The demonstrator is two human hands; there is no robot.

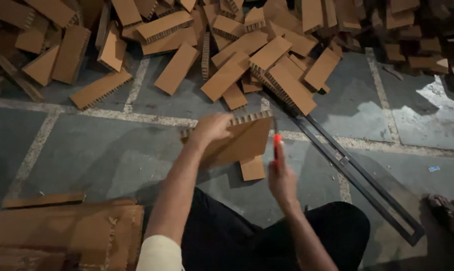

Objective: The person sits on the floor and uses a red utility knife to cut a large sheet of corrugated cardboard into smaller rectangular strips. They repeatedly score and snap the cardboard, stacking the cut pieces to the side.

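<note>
Brown honeycomb cardboard is in hand. A flat cardboard board (239,141), ribbed along its upper edge, is held tilted above the floor, just in front of the knees. The left hand (210,128) is clamped over the board's top left corner. The right hand (281,179) is closed round a knife (276,145) with a bright red-orange handle, held upright against the board's right edge. A small cut piece (252,168) is seen directly below the board, on or close to the floor.

A large heap of cut cardboard blocks (227,45), oblong and brown, is spread across the top of the view, well apart from the hands. Some blocks are shown with the ribbed core facing outward.

A long dark metal bar (357,175) is laid slantwise on the grey floor (86,145), running from near the board toward the lower right. Flat cardboard sheets (61,231) are stacked at lower left. A small blue scrap (434,168) is noted on the floor at right; its print cannot be made out. A bare foot (445,208) is seen at the right edge.
</note>
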